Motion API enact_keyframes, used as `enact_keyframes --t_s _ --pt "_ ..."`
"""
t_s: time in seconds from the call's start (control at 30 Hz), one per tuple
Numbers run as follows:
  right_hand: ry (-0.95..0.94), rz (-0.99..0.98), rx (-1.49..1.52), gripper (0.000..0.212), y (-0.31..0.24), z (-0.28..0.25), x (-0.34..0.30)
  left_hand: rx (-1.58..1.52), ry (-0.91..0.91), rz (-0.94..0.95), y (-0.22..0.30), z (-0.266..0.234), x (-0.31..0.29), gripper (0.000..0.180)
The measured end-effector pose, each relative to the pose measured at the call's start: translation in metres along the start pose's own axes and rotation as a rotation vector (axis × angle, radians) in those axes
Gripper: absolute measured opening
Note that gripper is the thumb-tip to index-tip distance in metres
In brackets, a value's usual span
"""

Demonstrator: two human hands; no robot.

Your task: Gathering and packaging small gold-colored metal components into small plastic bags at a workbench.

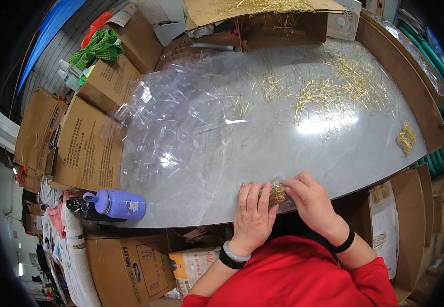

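Observation:
A small clear plastic pack of gold wire hooks point(278, 193) lies at the table's near edge, between my two hands. My left hand point(253, 212) grips its left end, fingers stretched forward over the tabletop and thumb toward the near side; the fingers partly cover the pack. At the right end, my right hand point(311, 202) has its fingers bent and pinched together on the pack's upper edge. Just what the right fingertips hold there is too small to make out. Two similar packs of gold hooks point(406, 138) lie near the table's right edge.
Loose gold hooks point(334, 92) spread across the grey table's point(263, 148) far right. Clear plastic sleeves point(165, 112) pile up at left. A purple bottle point(122, 204) stands at the near left corner. Cardboard boxes point(91, 143) line the left side; a cardboard strip point(411, 77) borders the right.

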State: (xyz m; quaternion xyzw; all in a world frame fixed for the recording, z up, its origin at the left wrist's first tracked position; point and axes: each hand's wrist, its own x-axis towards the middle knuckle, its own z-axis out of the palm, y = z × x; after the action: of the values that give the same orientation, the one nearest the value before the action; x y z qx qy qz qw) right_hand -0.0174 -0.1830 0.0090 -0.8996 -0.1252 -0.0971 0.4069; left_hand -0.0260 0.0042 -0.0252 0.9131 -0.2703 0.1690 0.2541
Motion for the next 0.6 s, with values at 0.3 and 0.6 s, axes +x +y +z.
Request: enact_keyframes --t_s 0.3,0.6 --pt "0.160 -0.157 -0.229 0.018 0.003 0.012 -0.013 0.022 -0.013 0.000 0.000 -0.001 -0.001 0.055" --pt "0.093 -0.074 -0.088 0.007 0.002 0.013 0.009 -0.039 0.082 0.022 -0.005 0.006 -0.005 0.063"
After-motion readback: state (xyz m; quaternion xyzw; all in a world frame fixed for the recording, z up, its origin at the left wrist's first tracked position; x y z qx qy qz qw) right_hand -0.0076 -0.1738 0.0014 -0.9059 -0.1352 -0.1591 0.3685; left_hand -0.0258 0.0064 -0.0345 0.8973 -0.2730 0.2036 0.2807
